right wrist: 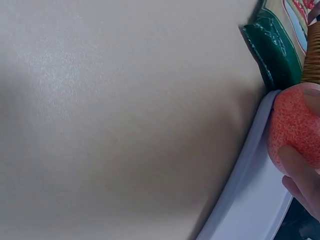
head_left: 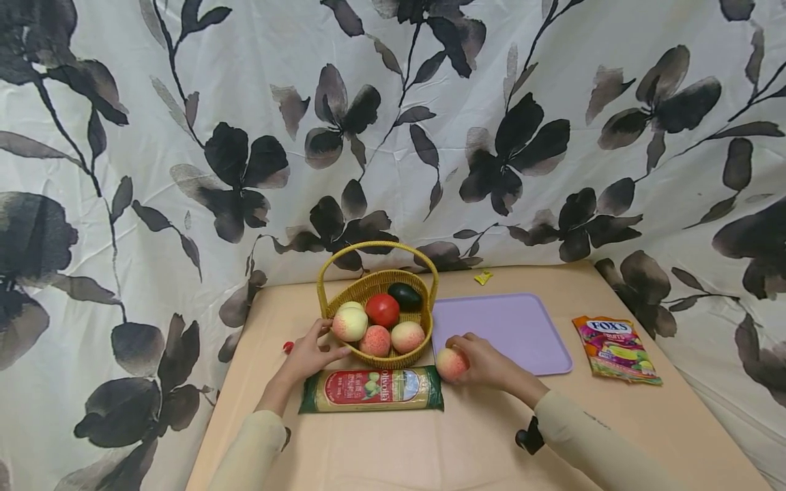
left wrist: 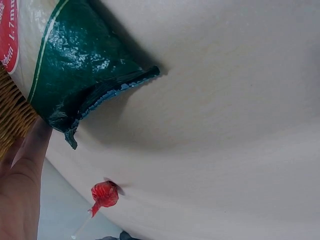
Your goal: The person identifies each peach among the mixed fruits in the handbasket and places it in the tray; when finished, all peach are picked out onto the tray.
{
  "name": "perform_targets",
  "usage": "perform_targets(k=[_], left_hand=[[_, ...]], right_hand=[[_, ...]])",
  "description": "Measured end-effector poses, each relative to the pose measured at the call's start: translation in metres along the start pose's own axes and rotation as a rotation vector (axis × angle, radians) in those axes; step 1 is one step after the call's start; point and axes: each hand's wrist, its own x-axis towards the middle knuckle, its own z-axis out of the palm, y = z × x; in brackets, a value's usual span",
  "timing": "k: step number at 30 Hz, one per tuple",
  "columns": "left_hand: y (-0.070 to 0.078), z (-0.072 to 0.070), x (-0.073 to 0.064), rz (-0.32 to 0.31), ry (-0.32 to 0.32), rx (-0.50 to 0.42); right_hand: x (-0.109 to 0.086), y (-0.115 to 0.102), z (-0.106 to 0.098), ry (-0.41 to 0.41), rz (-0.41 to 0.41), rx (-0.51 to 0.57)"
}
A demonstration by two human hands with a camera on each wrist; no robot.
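Note:
A yellow wicker basket (head_left: 382,364) with a tall handle holds several fruits: pale and pink peaches, a red tomato-like fruit (head_left: 383,310) and a dark oval fruit (head_left: 405,296). My left hand (head_left: 309,353) touches the basket's left side, thumb and fingers spread, beside a pale peach (head_left: 350,323). In my right hand (head_left: 484,363) is a pinkish peach (head_left: 452,365), gripped between thumb and fingers, at the near left corner of the lavender tray (head_left: 500,327). The right wrist view shows this peach (right wrist: 295,127) overlapping the tray's rim. In front of the basket lies a spaghetti pack (head_left: 371,389).
A red lollipop (left wrist: 105,194) lies left of the basket, beyond my left hand. On the right of the table (head_left: 479,443) is a Fox's candy bag (head_left: 617,349). A small yellow wrapped piece (head_left: 483,277) lies behind the tray, near the floral cloth (head_left: 393,136).

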Motion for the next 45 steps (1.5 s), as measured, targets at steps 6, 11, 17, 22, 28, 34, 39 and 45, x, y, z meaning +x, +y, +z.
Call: perform_targets(k=[6, 11, 17, 22, 28, 34, 39, 45], left_hand=[[0.000, 0.000, 0.001, 0.001, -0.002, -0.001], [0.000, 0.000, 0.001, -0.001, -0.005, -0.008], [0.001, -0.001, 0.001, 0.007, -0.006, -0.007], [0.002, -0.001, 0.002, 0.014, -0.006, -0.008], [0.001, -0.001, 0.002, 0.006, -0.007, -0.012], [0.000, -0.001, 0.003, 0.009, -0.007, -0.013], [0.000, -0.001, 0.001, 0.002, -0.001, -0.011], [0.000, -0.001, 0.000, 0.009, -0.004, 0.001]], right_hand=[[0.001, 0.001, 0.003, -0.011, 0.024, 0.014], [0.002, 0.002, 0.004, -0.015, 0.047, 0.020], [0.004, 0.002, 0.004, -0.023, 0.061, 0.026], [0.003, 0.000, 0.003, -0.027, 0.077, 0.017], [0.002, -0.001, 0.004, -0.032, 0.095, -0.018], [0.003, -0.005, 0.003, -0.045, 0.115, -0.068], [0.014, -0.023, -0.012, -0.068, 0.121, -0.088], [0.044, -0.060, -0.037, -0.108, 0.095, -0.124]])
